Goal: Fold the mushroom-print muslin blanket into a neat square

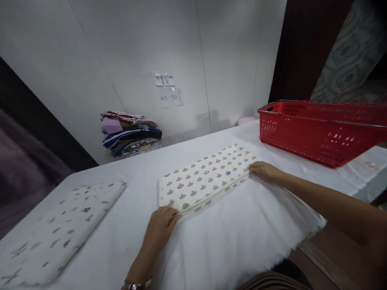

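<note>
A folded cream cloth [208, 175] printed with small grey, red, blue and green mushroom-like shapes lies flat in the middle of the white-covered table [136, 225]. My left hand [161, 223] pinches its near left corner, thumb and fingers closed on the layered edge. At the near right corner, my right hand [264, 171] grips the same edge, its fingers closed over the folds. Several fabric layers show along the side facing me. Farther left rests a second folded cloth [66, 225], white with scattered grey and dark marks, and neither hand touches it.
A red plastic basket [302, 135] with metal handles stands at the right of the table. Beyond the far edge, a pile of folded clothes [133, 135] sits against the wall. Two paper signs [169, 98] are stuck on the wall, one reading 45-50.
</note>
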The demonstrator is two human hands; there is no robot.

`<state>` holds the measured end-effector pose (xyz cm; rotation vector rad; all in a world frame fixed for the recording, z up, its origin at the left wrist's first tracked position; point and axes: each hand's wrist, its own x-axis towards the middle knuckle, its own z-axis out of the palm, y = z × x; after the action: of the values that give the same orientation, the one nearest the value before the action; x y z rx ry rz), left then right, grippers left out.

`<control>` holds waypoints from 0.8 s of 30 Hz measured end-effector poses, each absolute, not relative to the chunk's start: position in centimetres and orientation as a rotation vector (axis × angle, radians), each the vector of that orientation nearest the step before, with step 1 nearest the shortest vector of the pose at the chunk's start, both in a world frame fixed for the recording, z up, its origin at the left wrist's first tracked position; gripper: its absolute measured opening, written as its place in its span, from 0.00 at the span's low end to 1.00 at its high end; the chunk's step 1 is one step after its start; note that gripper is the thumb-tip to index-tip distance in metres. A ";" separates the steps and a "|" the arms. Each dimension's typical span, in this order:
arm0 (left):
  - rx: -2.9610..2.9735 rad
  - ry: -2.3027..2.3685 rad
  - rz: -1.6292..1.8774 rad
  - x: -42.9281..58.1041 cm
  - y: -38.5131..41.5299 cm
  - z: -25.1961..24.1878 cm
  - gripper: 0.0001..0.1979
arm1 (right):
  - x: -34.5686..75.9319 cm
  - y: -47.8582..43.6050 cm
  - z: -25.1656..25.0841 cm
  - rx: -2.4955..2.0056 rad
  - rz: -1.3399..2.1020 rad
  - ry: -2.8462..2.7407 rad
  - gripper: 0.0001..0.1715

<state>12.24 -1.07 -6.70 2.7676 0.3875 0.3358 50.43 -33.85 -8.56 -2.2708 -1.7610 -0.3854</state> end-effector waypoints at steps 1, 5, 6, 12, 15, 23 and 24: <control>2.770 0.385 0.343 12.3 -1.0 -6.7 0.12 | 50.5 -33.8 -8.5 -2.265 -0.377 -1.790 0.20; 2.792 0.375 0.350 12.2 -1.0 -6.8 0.11 | 50.8 -33.3 -8.4 -2.282 -0.361 -1.896 0.19; 2.798 0.371 0.349 12.2 -1.0 -6.8 0.10 | 50.9 -33.2 -8.4 -2.299 -0.368 -1.913 0.19; 2.831 0.370 0.397 12.1 -0.9 -7.3 0.10 | 50.8 -32.4 -8.5 -2.331 -0.475 -2.014 0.16; 2.855 0.374 0.395 12.1 -1.0 -7.4 0.10 | 50.8 -32.3 -8.6 -2.325 -0.523 -2.011 0.16; 2.849 0.384 0.305 12.1 -1.3 -6.8 0.10 | 50.7 -33.8 -8.8 -2.300 -0.498 -1.926 0.17; 2.845 0.379 0.309 12.1 -1.3 -6.8 0.10 | 50.5 -34.0 -8.9 -2.304 -0.485 -1.917 0.18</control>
<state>12.12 -1.29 -6.78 2.8449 0.3794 0.3087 50.54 -33.99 -8.86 -2.3040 -1.9172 -0.4850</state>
